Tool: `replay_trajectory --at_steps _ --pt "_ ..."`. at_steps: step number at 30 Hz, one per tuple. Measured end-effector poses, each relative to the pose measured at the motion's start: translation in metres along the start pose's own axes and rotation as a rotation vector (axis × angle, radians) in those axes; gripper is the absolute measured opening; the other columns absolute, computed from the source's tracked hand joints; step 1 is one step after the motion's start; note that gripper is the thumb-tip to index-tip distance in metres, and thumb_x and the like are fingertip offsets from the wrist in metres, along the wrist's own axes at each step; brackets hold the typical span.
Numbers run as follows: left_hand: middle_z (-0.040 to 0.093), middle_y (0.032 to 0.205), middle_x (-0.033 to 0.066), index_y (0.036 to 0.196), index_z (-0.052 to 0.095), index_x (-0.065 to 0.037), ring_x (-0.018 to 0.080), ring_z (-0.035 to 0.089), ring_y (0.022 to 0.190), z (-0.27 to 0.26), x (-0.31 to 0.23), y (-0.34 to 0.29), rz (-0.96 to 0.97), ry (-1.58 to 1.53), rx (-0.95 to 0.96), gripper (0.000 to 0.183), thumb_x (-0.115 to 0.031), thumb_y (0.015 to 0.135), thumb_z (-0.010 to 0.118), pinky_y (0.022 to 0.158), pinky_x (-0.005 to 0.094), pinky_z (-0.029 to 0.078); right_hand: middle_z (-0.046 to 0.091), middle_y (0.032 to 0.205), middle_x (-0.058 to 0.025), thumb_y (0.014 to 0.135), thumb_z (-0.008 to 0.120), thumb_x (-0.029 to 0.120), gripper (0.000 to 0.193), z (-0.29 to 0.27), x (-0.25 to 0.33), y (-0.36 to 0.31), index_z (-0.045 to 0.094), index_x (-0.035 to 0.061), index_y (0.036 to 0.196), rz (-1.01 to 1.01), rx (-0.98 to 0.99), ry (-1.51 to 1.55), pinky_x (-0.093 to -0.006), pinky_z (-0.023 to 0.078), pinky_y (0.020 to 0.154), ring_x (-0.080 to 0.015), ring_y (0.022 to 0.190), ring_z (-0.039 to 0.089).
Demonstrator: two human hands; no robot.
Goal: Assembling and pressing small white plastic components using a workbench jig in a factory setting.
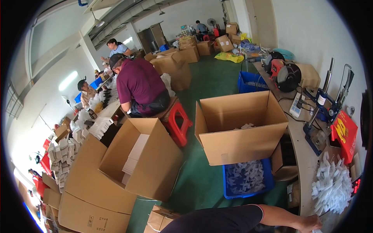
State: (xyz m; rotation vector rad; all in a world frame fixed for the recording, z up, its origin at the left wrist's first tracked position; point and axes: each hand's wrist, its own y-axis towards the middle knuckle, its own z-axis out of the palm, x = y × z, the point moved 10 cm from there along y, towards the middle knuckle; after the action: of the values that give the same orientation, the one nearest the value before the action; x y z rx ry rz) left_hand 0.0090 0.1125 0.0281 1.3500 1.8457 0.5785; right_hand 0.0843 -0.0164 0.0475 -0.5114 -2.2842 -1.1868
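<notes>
My left arm, in a dark short sleeve, stretches across the bottom of the view toward the workbench (301,161) on the right. At its end my left hand (309,224) is closed, with its fingers curled down. A bit of white shows under it at the lower edge, too little to tell what it is. Just beyond the hand, a heap of white translucent bristly strips (332,186) lies on the bench. My right hand is not in view.
A blue bin (248,178) of translucent pieces stands on the floor below an open carton (243,145). Another carton (155,167) holds white pieces. The bench bears a press stand (320,108) and cut-off saw (285,75). A person in maroon (142,81) sits on a red stool (178,122).
</notes>
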Motion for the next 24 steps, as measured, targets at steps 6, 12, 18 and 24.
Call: replay_trajectory --at_steps 6,12,18,24 --pt "0.072 0.097 0.0079 0.101 0.069 -0.013 0.0299 0.070 0.086 -0.009 -0.006 0.016 -0.099 -0.172 0.158 0.019 -0.028 0.095 0.061 0.069 0.0441 0.055 0.062 0.062 -0.0110 0.093 0.080 0.028 0.037 -0.013 0.014 0.004 0.069 -0.0020 0.074 -0.080 -0.079 -0.018 -0.0391 0.049 0.053 -0.0229 0.052 0.056" --pt "0.071 0.096 0.0087 0.101 0.069 -0.011 0.0306 0.070 0.086 -0.014 -0.007 0.013 -0.078 -0.107 0.124 0.020 -0.027 0.093 0.062 0.071 0.0448 0.056 0.062 0.062 -0.0107 0.094 0.079 0.024 0.034 -0.010 0.006 0.002 0.069 -0.0022 0.074 -0.146 -0.063 0.015 -0.0384 0.050 0.054 -0.0223 0.052 0.056" --pt "0.071 0.094 0.0084 0.101 0.068 -0.011 0.0308 0.070 0.086 -0.020 -0.006 0.013 -0.105 -0.179 0.086 0.020 -0.027 0.093 0.062 0.070 0.0451 0.056 0.059 0.058 -0.0091 0.093 0.081 0.023 0.036 -0.012 -0.006 -0.002 0.067 -0.0026 0.071 -0.056 -0.091 -0.018 -0.0363 0.046 0.051 -0.0191 0.049 0.051" --pt "0.071 0.093 0.0083 0.103 0.068 -0.010 0.0307 0.070 0.083 -0.026 -0.011 0.015 -0.102 -0.126 0.156 0.020 -0.028 0.095 0.061 0.067 0.0447 0.055 0.057 0.057 -0.0079 0.092 0.081 0.022 0.036 -0.010 -0.020 -0.004 0.066 -0.0026 0.070 0.013 -0.079 -0.001 -0.0352 0.045 0.050 -0.0184 0.048 0.049"
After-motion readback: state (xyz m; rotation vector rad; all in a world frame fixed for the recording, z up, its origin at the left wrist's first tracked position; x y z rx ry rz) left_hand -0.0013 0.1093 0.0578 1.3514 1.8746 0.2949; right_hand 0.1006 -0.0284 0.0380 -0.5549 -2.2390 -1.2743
